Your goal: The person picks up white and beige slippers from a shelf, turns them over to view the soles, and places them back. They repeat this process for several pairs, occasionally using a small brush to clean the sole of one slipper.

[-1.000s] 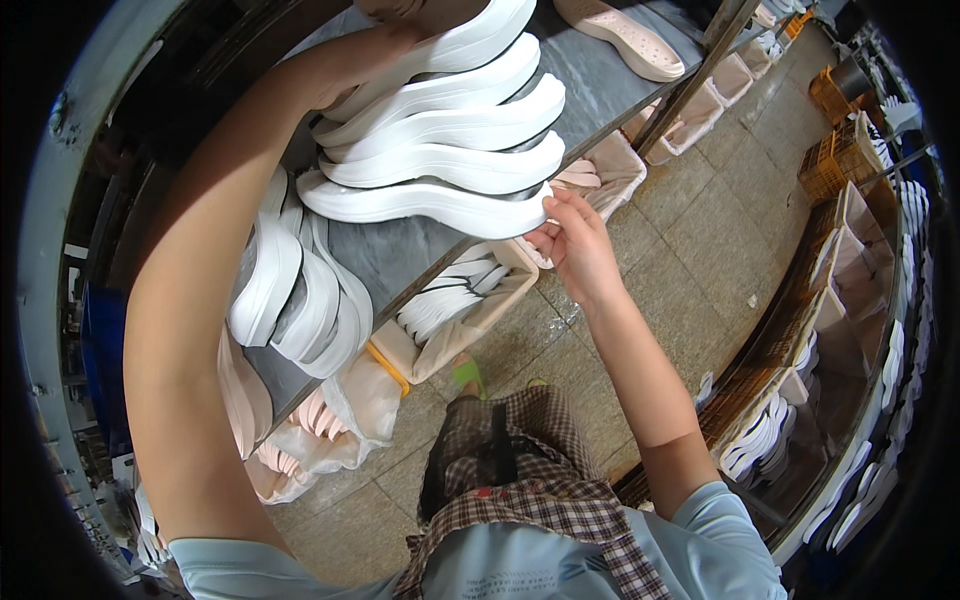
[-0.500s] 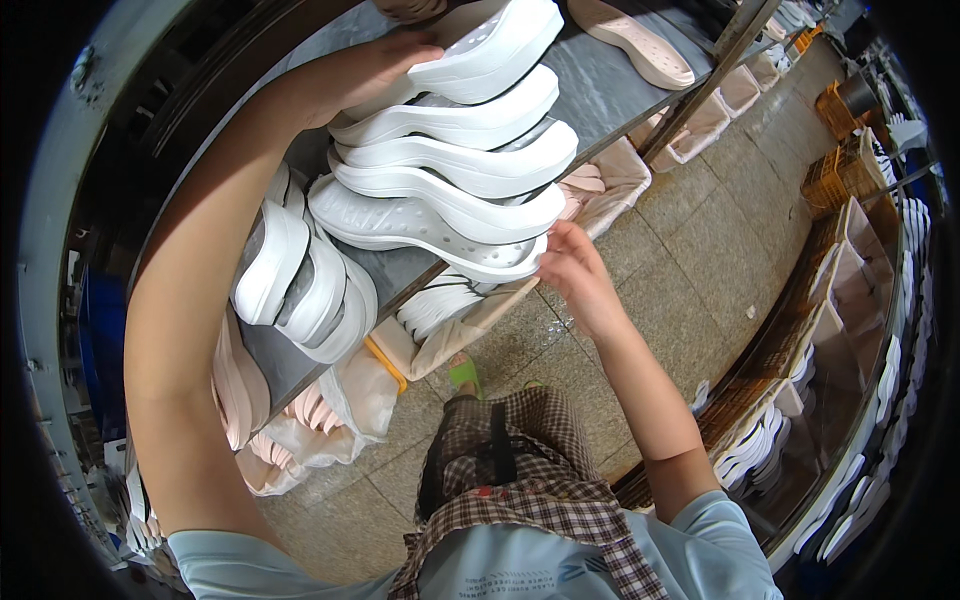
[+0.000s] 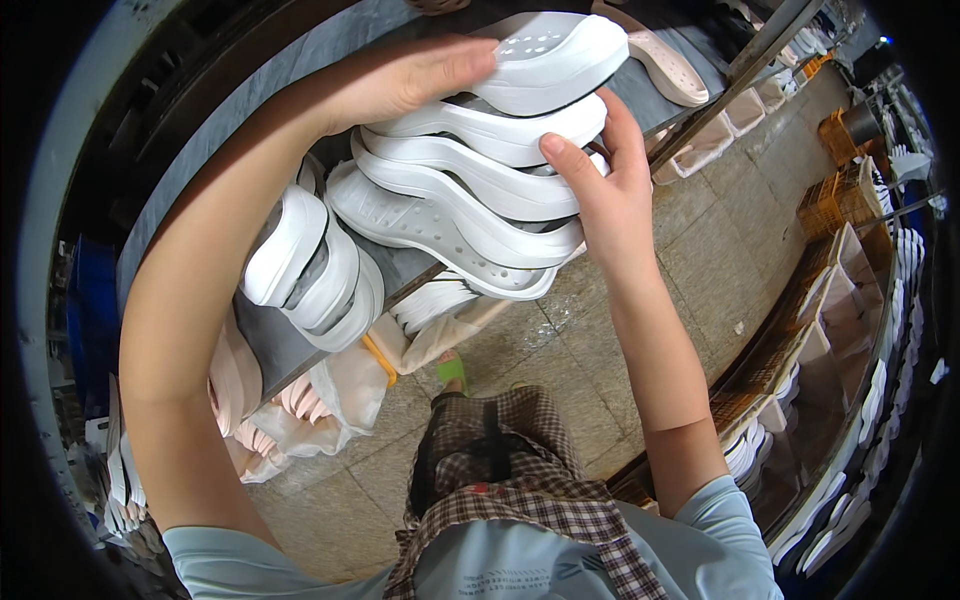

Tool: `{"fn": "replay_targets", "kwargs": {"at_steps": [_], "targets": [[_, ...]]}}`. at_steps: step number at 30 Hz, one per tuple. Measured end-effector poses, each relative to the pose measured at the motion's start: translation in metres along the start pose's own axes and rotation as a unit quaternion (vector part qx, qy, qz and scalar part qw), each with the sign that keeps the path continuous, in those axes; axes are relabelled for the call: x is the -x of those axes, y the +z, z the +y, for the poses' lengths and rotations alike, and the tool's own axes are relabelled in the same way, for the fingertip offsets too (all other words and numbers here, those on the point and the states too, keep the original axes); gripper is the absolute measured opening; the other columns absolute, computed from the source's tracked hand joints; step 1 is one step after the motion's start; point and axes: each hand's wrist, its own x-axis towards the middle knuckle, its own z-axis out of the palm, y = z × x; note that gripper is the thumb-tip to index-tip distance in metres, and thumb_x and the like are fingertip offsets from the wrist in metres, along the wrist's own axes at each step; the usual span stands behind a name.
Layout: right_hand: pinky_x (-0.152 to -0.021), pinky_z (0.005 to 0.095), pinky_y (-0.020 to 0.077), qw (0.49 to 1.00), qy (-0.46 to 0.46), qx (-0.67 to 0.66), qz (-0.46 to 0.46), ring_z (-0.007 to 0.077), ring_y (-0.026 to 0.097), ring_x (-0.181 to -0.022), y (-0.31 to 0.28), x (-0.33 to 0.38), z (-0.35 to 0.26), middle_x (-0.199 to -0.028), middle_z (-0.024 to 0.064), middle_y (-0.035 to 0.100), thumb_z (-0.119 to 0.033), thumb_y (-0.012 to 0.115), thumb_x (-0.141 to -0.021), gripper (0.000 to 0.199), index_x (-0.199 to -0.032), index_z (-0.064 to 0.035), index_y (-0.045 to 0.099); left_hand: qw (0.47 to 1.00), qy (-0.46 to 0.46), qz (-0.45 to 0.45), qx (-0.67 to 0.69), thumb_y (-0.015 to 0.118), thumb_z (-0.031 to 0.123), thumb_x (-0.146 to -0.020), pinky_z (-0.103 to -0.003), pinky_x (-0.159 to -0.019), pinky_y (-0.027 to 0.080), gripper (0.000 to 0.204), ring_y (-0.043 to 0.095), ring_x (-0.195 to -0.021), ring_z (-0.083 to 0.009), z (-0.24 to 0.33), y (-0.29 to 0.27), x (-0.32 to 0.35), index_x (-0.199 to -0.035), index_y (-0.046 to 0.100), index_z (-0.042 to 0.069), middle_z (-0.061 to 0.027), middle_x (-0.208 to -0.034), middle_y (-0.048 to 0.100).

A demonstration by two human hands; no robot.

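A leaning stack of white shoe soles rests on a grey shelf (image 3: pixel 280 350), toes pointing right. My left hand (image 3: pixel 430 78) grips the left end of the top sole (image 3: pixel 570 75), its fingers partly hidden. My right hand (image 3: pixel 615 190) is closed around the toe end of the sole just below (image 3: pixel 470 128), thumb in front and fingers behind. Beneath lie more soles, the lowest one (image 3: pixel 400 215) showing its dotted inner face. Left of the stack, a shorter pile of white soles (image 3: pixel 325 270) stands beside my left forearm.
A pale pink sole (image 3: pixel 672 72) lies at the shelf's far right. Lined bins (image 3: pixel 440 335) with soles stand below the shelf edge, near a metal post (image 3: pixel 740 80). Across the tiled floor (image 3: pixel 700 290), orange crates (image 3: pixel 830 190) and a rack of soles line the right.
My right hand has moved up from the lowest sole's toe to the upper soles. The top sole and my left hand have shifted right; the view has shifted slightly.
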Motion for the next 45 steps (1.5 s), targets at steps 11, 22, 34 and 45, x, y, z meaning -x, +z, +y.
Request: {"fn": "replay_targets", "kwargs": {"at_steps": [11,22,34,45], "targets": [[-0.081,0.0295,0.0471,0.998,-0.05,-0.033,0.036,0.0172,0.054,-0.097,0.006,0.004,0.002,-0.114,0.0129,0.053,-0.024,0.072,-0.079,0.063,-0.127,0.0024,0.041,0.997,0.079,0.022,0.004,0.059,0.033,-0.09,-0.03,-0.095,0.04,0.053,0.052,-0.11,-0.0167,0.0,0.002,0.002,-0.138,0.042,0.017,-0.009,-0.122,0.056],[-0.082,0.0287,0.045,0.996,-0.081,-0.037,0.027,0.0152,0.053,-0.095,0.01,0.009,0.003,-0.112,0.0119,0.053,-0.023,0.072,-0.078,0.061,-0.125,0.0023,0.042,0.996,0.079,0.038,-0.022,0.057,0.035,-0.091,-0.03,-0.094,0.042,0.051,0.054,-0.109,-0.016,0.006,0.002,0.013,-0.136,0.045,0.016,-0.0076,-0.12,0.058],[-0.088,0.0316,0.0431,0.997,-0.078,-0.028,0.01,0.0181,0.052,-0.102,0.013,0.017,-0.003,-0.114,0.0131,0.052,-0.024,0.073,-0.078,0.065,-0.127,0.0021,0.04,0.995,0.098,0.021,-0.008,0.052,0.018,-0.093,-0.029,-0.099,0.037,0.045,0.05,-0.113,-0.0137,0.003,-0.002,0.025,-0.137,0.044,0.017,-0.0051,-0.125,0.054],[-0.091,0.0326,0.0424,0.995,-0.096,-0.017,0.01,0.0195,0.052,-0.105,0.016,0.029,0.0,-0.117,0.0138,0.051,-0.017,0.073,-0.076,0.066,-0.129,0.002,0.039,0.999,0.035,0.01,-0.01,0.051,0.004,-0.083,-0.027,-0.092,0.042,0.04,0.056,-0.101,-0.014,0.0,-0.018,0.042,-0.123,0.056,0.006,-0.0066,-0.112,0.061]]}}
